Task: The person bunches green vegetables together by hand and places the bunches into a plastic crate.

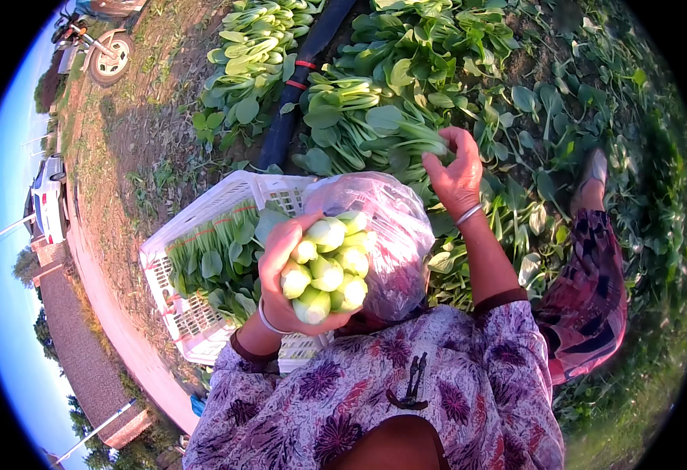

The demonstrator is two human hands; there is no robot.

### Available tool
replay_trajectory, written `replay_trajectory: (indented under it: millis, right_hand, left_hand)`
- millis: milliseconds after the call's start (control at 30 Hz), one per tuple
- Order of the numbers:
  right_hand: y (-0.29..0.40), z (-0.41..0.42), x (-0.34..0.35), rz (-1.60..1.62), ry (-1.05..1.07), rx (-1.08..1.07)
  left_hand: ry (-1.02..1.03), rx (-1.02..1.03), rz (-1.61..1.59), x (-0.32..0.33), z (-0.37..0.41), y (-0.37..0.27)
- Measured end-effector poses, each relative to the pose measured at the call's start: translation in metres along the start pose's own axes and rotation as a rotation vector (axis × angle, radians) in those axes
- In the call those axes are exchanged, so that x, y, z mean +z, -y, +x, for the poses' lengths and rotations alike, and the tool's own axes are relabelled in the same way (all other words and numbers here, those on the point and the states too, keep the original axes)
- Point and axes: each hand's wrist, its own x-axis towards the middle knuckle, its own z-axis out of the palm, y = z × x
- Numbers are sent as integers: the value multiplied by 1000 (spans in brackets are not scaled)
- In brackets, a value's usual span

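My left hand (280, 276) is wrapped around a bunch of leafy greens like bok choy (327, 271), their pale cut stem ends facing up at me. My right hand (458, 170) pinches the stem end of a single green plant (417, 138) over a heap of loose greens (343, 135). Under the bunch, a white plastic crate (196, 317) holds tied bundles of the same greens (220, 235), red bands across their stems. A clear plastic bag (378, 217) covers the lap area between my hands.
A black hose-like tube (287, 117) with red bands runs away past the crate. Beyond it lie rows of greens (255, 53). Growing plants (549, 135) surround my foot (593, 176) at the right. A motorcycle (108, 56) and a white car (49, 200) stand farther off.
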Motion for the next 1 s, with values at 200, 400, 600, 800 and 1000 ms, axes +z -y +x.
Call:
replay_trajectory:
  millis: [200, 400, 600, 800, 1000]
  right_hand:
    - [100, -17, -126, -398, 144, -270]
    - [191, -78, -167, -446, 485, -373]
    - [171, -127, -92, -97, 290, -229]
    - [164, -144, -83, -127, 205, -252]
    - [163, -142, -82, -203, 141, -178]
  left_hand:
    - [-78, 129, -290, 15, -7, 1]
    - [-118, 19, -244, 12, -16, -12]
    - [-94, -3, -249, 14, -15, -16]
    - [-106, -38, -387, 15, -19, -15]
    - [-99, -1, -386, 19, -18, -20]
